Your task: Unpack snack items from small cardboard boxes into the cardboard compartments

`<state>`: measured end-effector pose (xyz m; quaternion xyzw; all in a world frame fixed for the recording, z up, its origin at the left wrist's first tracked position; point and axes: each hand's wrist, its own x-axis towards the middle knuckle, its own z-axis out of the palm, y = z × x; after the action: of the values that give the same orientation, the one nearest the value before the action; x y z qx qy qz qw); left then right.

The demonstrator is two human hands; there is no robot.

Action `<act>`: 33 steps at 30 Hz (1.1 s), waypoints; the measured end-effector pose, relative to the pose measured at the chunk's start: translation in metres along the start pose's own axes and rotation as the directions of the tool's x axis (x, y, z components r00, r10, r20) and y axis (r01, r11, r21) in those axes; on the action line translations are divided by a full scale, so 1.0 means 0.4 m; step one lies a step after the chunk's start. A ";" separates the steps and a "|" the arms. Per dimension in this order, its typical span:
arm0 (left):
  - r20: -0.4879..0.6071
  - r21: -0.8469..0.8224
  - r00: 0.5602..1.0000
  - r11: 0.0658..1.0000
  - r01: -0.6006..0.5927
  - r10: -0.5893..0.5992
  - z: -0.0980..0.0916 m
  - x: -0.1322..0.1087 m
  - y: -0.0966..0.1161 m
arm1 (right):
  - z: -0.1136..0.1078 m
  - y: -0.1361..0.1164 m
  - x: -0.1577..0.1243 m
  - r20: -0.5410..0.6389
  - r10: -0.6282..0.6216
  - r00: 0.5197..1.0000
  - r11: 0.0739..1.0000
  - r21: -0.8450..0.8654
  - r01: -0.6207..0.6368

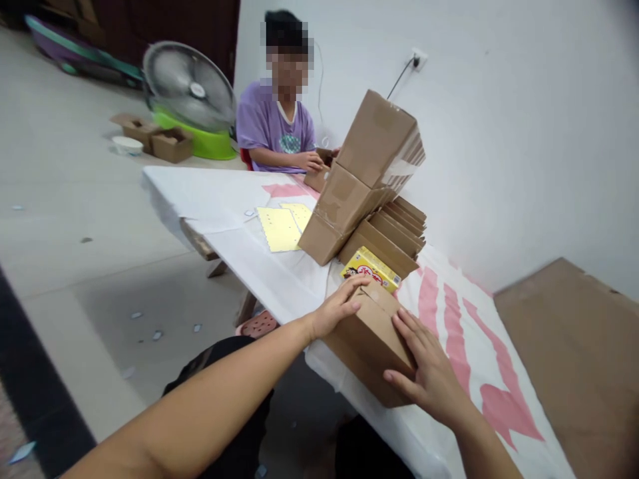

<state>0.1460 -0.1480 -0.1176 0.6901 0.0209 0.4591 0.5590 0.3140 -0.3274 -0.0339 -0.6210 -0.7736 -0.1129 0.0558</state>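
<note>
A small cardboard box [372, 339] sits at the near edge of the desk [464, 346], held between both hands. The left hand [339, 307] curls over its top far corner, and the right hand [430, 376] clasps its near side with fingers spread. Just behind the box lies a yellow carton [370, 269], and beyond that a leaning stack of cardboard boxes [369, 173]. Another person [277, 123] sits at the far end.

One view only, from the head: looking forward and down along the surface [210, 193], frame tilted, left hand [335, 307] and right hand [430, 376] close under the lens, wall [499, 133] well beyond.
</note>
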 end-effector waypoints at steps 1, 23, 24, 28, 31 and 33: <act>0.003 0.016 1.000 1.000 0.004 -0.004 0.005 -0.003 0.004 | -0.003 0.000 -0.005 0.000 0.003 1.000 1.000 0.011 -0.003; -0.012 0.070 1.000 0.997 0.028 -0.027 0.070 -0.003 0.005 | 0.144 0.214 -0.466 -0.096 0.510 0.855 0.858 0.134 -0.496; -0.016 0.062 0.999 0.998 0.029 -0.028 0.073 -0.001 0.002 | 0.149 0.214 -0.475 -0.117 0.483 0.868 0.875 0.106 -0.473; -0.013 0.037 0.999 0.998 0.051 -0.050 0.079 0.004 -0.007 | 0.159 0.220 -0.471 -0.164 0.443 0.881 0.893 0.000 -0.450; -0.017 0.022 0.998 0.998 0.066 -0.065 0.080 0.005 -0.010 | 0.182 0.231 -0.462 -0.137 0.434 0.890 0.899 0.004 -0.438; -0.015 0.019 0.998 0.998 0.063 -0.063 0.080 0.005 -0.009 | 0.197 0.245 -0.462 -0.129 0.438 0.889 0.898 0.024 -0.439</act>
<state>0.1699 -0.1696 -0.1180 0.6913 0.0511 0.4458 0.5663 0.4546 -0.4634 -0.1418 -0.7710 -0.6077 -0.1403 0.1287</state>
